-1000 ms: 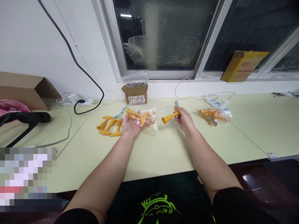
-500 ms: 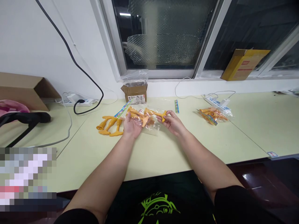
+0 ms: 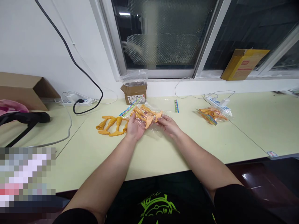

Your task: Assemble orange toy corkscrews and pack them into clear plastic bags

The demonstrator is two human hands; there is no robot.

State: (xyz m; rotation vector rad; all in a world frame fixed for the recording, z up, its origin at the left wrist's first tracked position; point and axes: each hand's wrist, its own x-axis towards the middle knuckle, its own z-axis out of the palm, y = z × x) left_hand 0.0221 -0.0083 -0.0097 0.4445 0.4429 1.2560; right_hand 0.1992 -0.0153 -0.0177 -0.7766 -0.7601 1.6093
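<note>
My left hand (image 3: 135, 129) is closed round the lower left side of a clear plastic bag (image 3: 150, 123) with a colourful header strip (image 3: 131, 106). Several orange-yellow plastic pieces with T-shaped ends and ribbed flared ends show in it. At the bag's right edge, my right hand (image 3: 169, 127) pinches the T-shaped end of a yellow plastic piece (image 3: 158, 116), whose flared end lies in the bag. Loose yellow pieces (image 3: 116, 132) of the same kind lie on the table just left of my left hand, one partly hidden by it.
Another bag of yellow pieces (image 3: 212, 115) lies to the right, by a power strip (image 3: 218, 104). An empty-looking bag with a header strip (image 3: 176, 106) lies behind my right hand. A small open carton (image 3: 135, 93) stands by the wall. A black strap-like object (image 3: 30, 118) is at left.
My right hand has moved left with the yellow piece, bringing it further into the bag beside the other pieces. My left hand and the bag have shifted slightly right.
</note>
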